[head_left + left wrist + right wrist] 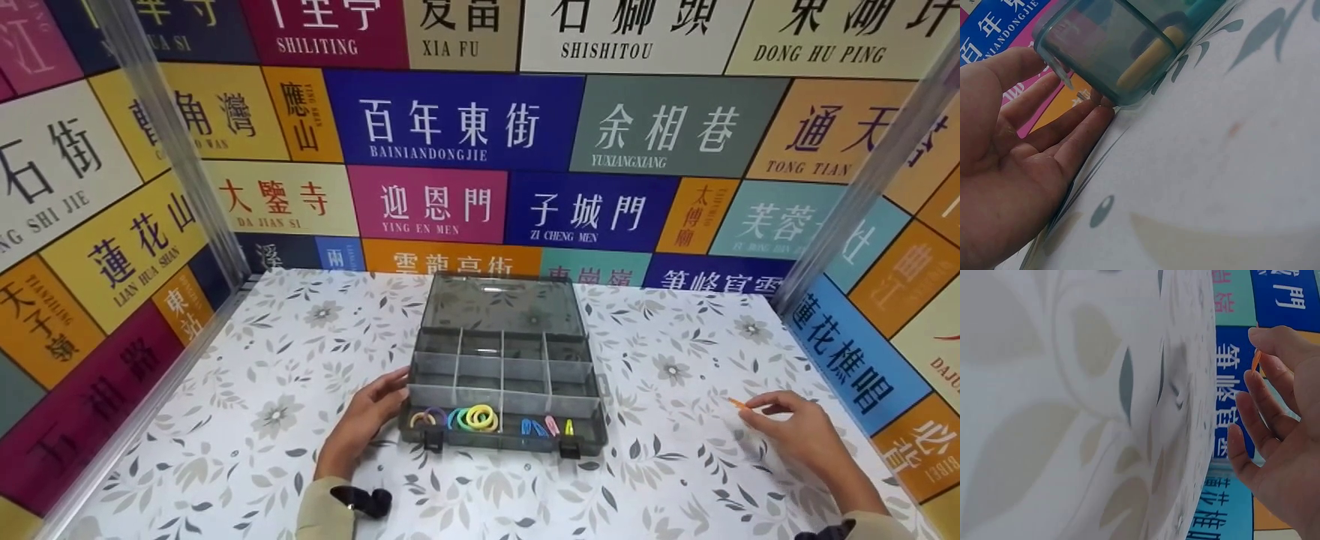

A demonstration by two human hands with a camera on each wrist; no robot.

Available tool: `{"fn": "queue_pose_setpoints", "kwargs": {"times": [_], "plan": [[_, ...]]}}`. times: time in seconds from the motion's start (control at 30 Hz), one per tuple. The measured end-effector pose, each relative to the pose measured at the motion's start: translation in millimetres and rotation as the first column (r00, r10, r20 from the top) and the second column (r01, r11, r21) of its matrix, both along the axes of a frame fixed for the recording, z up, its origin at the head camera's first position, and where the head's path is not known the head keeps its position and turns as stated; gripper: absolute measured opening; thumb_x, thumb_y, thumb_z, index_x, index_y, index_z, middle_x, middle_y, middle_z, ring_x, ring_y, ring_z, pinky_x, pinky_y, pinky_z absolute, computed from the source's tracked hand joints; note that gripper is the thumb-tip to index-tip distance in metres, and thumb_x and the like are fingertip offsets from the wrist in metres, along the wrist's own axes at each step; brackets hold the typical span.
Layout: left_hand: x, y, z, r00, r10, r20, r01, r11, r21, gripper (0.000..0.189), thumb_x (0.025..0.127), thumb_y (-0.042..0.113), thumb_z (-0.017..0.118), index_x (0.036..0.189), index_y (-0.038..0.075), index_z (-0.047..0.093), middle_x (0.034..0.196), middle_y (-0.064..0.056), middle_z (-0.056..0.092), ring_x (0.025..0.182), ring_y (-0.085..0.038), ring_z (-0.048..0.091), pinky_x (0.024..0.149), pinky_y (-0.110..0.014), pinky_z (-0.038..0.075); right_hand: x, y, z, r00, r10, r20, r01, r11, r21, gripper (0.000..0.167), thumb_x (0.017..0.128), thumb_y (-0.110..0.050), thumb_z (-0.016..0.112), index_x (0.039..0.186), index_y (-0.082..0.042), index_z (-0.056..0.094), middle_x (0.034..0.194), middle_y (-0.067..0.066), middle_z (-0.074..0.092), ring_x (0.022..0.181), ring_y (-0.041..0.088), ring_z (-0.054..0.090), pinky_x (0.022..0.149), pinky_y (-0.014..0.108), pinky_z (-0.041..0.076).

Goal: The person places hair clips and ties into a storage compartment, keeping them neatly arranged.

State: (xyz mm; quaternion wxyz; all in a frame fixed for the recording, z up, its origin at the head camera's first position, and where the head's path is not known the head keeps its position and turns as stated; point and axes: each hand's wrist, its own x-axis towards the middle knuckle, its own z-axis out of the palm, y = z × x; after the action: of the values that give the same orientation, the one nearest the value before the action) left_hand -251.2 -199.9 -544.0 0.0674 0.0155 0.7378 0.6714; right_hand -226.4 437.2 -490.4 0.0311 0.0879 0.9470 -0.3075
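Note:
A dark see-through compartment box (480,442) stands on the table with its lid (502,307) raised at the back. Coloured hair ties (480,417) lie in its front left compartment. In the front right one are several hair clips (551,426), blue, pink and yellow. My left hand (367,416) touches the box's left side with its fingertips; the left wrist view shows these fingers (1086,129) fairly straight at the box corner. Off to the right of the box, my right hand (799,427) pinches a small orange hair clip (1256,360) between thumb and forefinger, above the table.
The box's middle and back rows are split by thin dividers (502,367). A white cloth with leaf and flower prints covers the table (262,450). Walls of coloured sign panels (457,124) enclose it at the back and both sides, with clear corner posts (187,157).

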Motion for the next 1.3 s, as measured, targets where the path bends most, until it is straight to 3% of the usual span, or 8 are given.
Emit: {"fn": "queue_pose_setpoints", "kwargs": {"times": [0.17,0.43,0.6,0.73,0.87,1.1,1.3], "plan": [[-0.3,0.2,-0.7,1.000,-0.002,-0.004,0.002,1.000,-0.007,0.050,0.099,0.031,0.064,0.147,0.021,0.052,0.152,-0.010,0.050,0.138,-0.029,0.050,0.116,-0.049,0.043,2.9,-18.1,4.7,0.997,0.015,-0.077,-0.018,0.999,-0.034,0.057,0.089,-0.055,0.069,0.118,-0.006,0.067,0.130,0.025,0.058,0.115,0.041,0.054,0.074,0.025,0.047],[-2.3,0.0,-3.1,1.000,-0.013,-0.015,0.013,1.000,-0.005,0.050,0.099,0.030,0.063,0.147,0.020,0.051,0.150,-0.013,0.052,0.137,-0.029,0.051,0.114,-0.047,0.046,3.0,-46.0,16.3,0.985,0.029,-0.170,-0.042,0.996,-0.074,0.050,0.090,-0.051,0.070,0.116,-0.009,0.070,0.125,0.016,0.062,0.092,0.004,0.053,0.066,0.024,0.052],[-3.0,-0.4,-3.7,1.000,-0.011,-0.016,0.011,1.000,-0.009,0.049,0.099,0.029,0.063,0.147,0.020,0.052,0.150,-0.011,0.052,0.137,-0.028,0.051,0.114,-0.046,0.046,3.9,-65.9,22.0,0.969,0.027,-0.246,-0.053,0.994,-0.100,0.041,0.090,-0.046,0.073,0.111,-0.010,0.072,0.115,0.004,0.067,0.087,-0.007,0.053,0.073,0.018,0.052],[-2.8,-0.2,-3.0,1.000,-0.010,-0.015,0.010,1.000,-0.009,0.049,0.099,0.029,0.063,0.147,0.020,0.052,0.151,-0.011,0.052,0.138,-0.028,0.051,0.115,-0.047,0.045,6.5,-82.9,25.1,0.954,0.042,-0.296,-0.081,0.989,-0.121,0.035,0.091,-0.041,0.073,0.108,-0.011,0.073,0.109,-0.001,0.068,0.087,-0.010,0.054,0.076,0.013,0.051],[-1.9,-0.1,-1.9,1.000,-0.013,-0.001,0.013,1.000,-0.002,0.049,0.099,0.029,0.063,0.146,0.021,0.052,0.152,-0.010,0.051,0.139,-0.027,0.050,0.116,-0.048,0.044,9.7,-100.2,27.9,0.948,0.050,-0.314,-0.094,0.988,-0.126,0.033,0.091,-0.040,0.074,0.107,-0.010,0.073,0.112,0.006,0.069,0.086,-0.010,0.054,0.076,0.013,0.051],[-0.7,-0.4,0.4,1.000,-0.012,-0.001,0.012,1.000,0.011,0.049,0.099,0.030,0.063,0.146,0.023,0.053,0.152,-0.010,0.051,0.138,-0.027,0.051,0.116,-0.048,0.043,13.6,-127.7,32.2,0.956,0.049,-0.290,-0.090,0.988,-0.129,0.035,0.088,-0.043,0.076,0.104,-0.012,0.074,0.112,0.009,0.070,0.087,-0.008,0.054,0.076,0.017,0.051],[-1.1,1.9,0.6,1.000,0.001,-0.005,-0.001,0.999,0.033,0.050,0.099,0.025,0.063,0.147,0.018,0.052,0.151,-0.013,0.051,0.137,-0.029,0.052,0.113,-0.046,0.046,15.3,-149.1,30.9,0.963,-0.017,-0.269,-0.027,0.987,-0.160,0.031,0.085,-0.039,0.079,0.099,-0.012,0.075,0.103,0.006,0.073,0.085,-0.002,0.057,0.073,0.020,0.048]]}}
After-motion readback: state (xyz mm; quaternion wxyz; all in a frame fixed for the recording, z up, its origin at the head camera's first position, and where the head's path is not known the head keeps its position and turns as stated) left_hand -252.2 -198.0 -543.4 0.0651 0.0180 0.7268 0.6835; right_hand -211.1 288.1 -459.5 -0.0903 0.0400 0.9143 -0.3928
